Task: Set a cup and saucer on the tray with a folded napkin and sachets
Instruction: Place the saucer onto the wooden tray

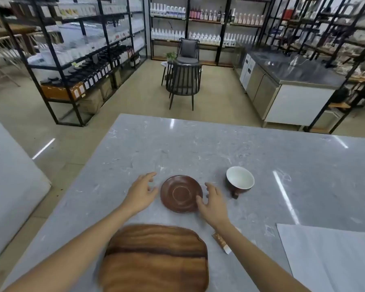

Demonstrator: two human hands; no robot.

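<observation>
Right hand: the right hand (213,204) is spread, fingers curled loosely, thumb tip at or just touching the near right rim of the saucer; whether it has a grip cannot be told.
Left hand: the left hand (140,193) is spread too, hovering just left of the saucer with a small gap between fingertips and rim, holding nothing.
Saucer: the round dark-brown glazed saucer (181,193) lies flat on the grey marbled bench (198,144), between the two hands and just beyond the tray.
Cup: the brown cup with a white inside (239,181) sits on the bench to the right of the saucer, a little farther away, apart from it, its handle turned toward the near side.
Tray: the rounded-rectangle wooden tray with a dark grain band (156,258) lies nearest the person, at the lower middle, with nothing on it.
Sachet: a brown sachet with a white end (221,242) lies on the bench right of the tray, partly hidden by the right forearm; how many there are cannot be told.
Napkin: a large pale grey sheet (329,256) lies flat at the near right; it is probably the napkin, not yet folded.
Progress: nothing is on the tray yet, so the task looks barely begun.
Step in hand: probably lifting the saucer with both hands to carry it onto the tray.
Left to do: saucer, cup, folded napkin and sachets.
</observation>
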